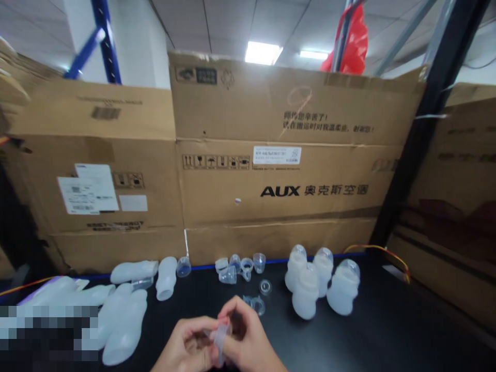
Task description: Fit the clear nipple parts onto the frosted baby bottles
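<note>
Here, clear part (220, 336) pinched between fingers (228, 321)

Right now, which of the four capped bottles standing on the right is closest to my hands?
The front-left bottle of the group; the other three stand behind it or farther right.

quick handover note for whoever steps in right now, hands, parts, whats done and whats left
Left hand and right hand: both pinch one small clear plastic piece low over the black table.
Done, by the look of it: four capped bottles stand upright at right.
Left: uncapped bottle bodies lie at left; loose clear caps and rings sit by the cardboard boxes.
</note>
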Motion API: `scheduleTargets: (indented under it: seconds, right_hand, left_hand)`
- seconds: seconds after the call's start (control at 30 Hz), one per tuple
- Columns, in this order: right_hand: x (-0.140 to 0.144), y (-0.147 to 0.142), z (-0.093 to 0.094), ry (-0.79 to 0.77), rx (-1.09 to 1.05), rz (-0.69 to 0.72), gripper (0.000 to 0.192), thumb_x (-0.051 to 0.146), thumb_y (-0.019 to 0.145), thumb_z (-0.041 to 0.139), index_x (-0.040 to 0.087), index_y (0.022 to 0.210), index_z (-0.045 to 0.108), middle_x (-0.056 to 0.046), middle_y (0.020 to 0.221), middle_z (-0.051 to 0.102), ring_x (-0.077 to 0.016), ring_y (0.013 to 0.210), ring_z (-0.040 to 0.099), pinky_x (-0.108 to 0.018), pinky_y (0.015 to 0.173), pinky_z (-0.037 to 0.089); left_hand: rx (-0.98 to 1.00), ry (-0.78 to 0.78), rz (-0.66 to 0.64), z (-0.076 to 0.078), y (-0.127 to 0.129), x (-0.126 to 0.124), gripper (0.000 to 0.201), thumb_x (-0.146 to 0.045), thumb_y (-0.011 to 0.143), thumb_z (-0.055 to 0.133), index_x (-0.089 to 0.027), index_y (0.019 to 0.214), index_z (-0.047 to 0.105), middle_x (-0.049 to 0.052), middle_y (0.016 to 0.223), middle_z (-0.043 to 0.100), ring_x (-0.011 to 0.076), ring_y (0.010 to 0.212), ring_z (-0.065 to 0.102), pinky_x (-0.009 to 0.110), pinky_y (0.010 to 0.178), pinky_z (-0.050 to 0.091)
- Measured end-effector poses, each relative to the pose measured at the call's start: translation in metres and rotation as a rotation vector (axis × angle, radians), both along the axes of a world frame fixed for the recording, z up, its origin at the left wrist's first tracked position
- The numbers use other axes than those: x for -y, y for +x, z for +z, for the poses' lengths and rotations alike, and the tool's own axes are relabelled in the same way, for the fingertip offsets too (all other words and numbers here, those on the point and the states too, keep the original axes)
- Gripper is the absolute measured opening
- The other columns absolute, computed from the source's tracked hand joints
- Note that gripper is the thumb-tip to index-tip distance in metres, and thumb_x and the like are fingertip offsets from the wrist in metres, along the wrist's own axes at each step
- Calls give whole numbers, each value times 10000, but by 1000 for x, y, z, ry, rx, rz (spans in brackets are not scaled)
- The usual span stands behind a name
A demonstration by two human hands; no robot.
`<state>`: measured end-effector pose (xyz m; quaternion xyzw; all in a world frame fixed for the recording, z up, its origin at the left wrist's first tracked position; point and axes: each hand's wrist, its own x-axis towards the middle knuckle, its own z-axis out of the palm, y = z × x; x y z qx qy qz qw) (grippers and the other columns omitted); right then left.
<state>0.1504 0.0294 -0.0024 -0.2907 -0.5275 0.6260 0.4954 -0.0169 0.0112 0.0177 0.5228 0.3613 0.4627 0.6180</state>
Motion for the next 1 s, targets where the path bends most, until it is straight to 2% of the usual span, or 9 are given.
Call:
scheduleTargets:
  seconds: [0.13, 0.27, 0.47, 0.57, 0.67, 0.77, 0.87, 0.93, 1.0]
  right_hand:
    - [5, -2, 24, -41, -51, -21, 624, 501, 592, 976, 215, 852, 486, 113, 553, 545, -46, 417, 475, -135, 408, 363]
    - [4, -2, 22, -95, -78, 29, 630, 482, 606, 981, 212, 908, 499, 102, 537, 585, -81, 399, 551, -142, 382, 424]
    - [3, 4, 8, -65, -70, -15, 610, 485, 672, 943, 182, 1110, 645, 12, 941, 636, -83, 523, 653, -200, 465, 535]
    - [3, 7, 7, 29, -97, -6, 584, 561, 748, 867, 184, 1154, 683, -58, 1108, 639, -150, 725, 711, -274, 588, 589]
    - [6, 7, 6, 101, -32, -72, 506, 519, 792, 846, 189, 1137, 676, -71, 1090, 689, -179, 876, 698, -270, 715, 553]
    - [6, 5, 0, 149, 104, -190, 478, 510, 826, 813, 201, 1160, 665, -87, 1080, 698, -212, 944, 683, -266, 720, 519]
    - [1, 7, -7, 269, 208, -294, 494, 540, 902, 711, 213, 1271, 677, -125, 1199, 639, -231, 993, 655, -335, 812, 536]
    - [-4, 12, -11, 312, 257, -322, 504, 548, 944, 644, 221, 1326, 676, -134, 1217, 600, -233, 1006, 632, -359, 850, 535]
    - [-9, 16, -14, 335, 311, -294, 488, 533, 965, 603, 217, 1326, 689, -134, 1184, 588, -236, 1000, 624, -370, 859, 533]
  left_hand:
    - [-88, -30, -26, 16, 4, -2, 538, -567, 595, 956, -146, 900, 816, 56, 717, 756, 178, 662, 675, 273, 650, 544]
    - [-96, -65, -48, 23, 9, 1, 517, -553, 605, 952, -147, 877, 786, 57, 706, 752, 194, 651, 693, 282, 622, 547]
    - [-20, -55, 110, 17, 13, 2, 517, -549, 613, 944, -177, 896, 723, 5, 665, 707, 146, 554, 654, 239, 542, 511]
    - [-131, 41, 258, 13, 9, -3, 470, -525, 619, 938, -178, 832, 702, 16, 691, 725, 144, 594, 651, 218, 540, 515]
    - [-267, 216, 380, 1, 8, -4, 531, -406, 594, 944, -210, 1030, 712, 50, 894, 793, 158, 651, 687, 222, 571, 557]
    - [-370, 379, 390, -12, 6, -5, 593, -335, 701, 837, -265, 1256, 638, 74, 1079, 796, 171, 672, 711, 251, 593, 601]
    - [-615, 651, 399, -7, -10, -12, 518, -312, 817, 682, -291, 1331, 628, 89, 1265, 743, 213, 864, 748, 301, 747, 633]
    - [-951, 863, 463, 9, -29, -19, 397, -314, 867, 599, -287, 1247, 707, 86, 1274, 748, 270, 1068, 730, 390, 947, 590]
    - [-1320, 904, 669, 30, -49, -24, 408, -357, 901, 512, -217, 1210, 739, 140, 1237, 759, 352, 1141, 692, 508, 1011, 524]
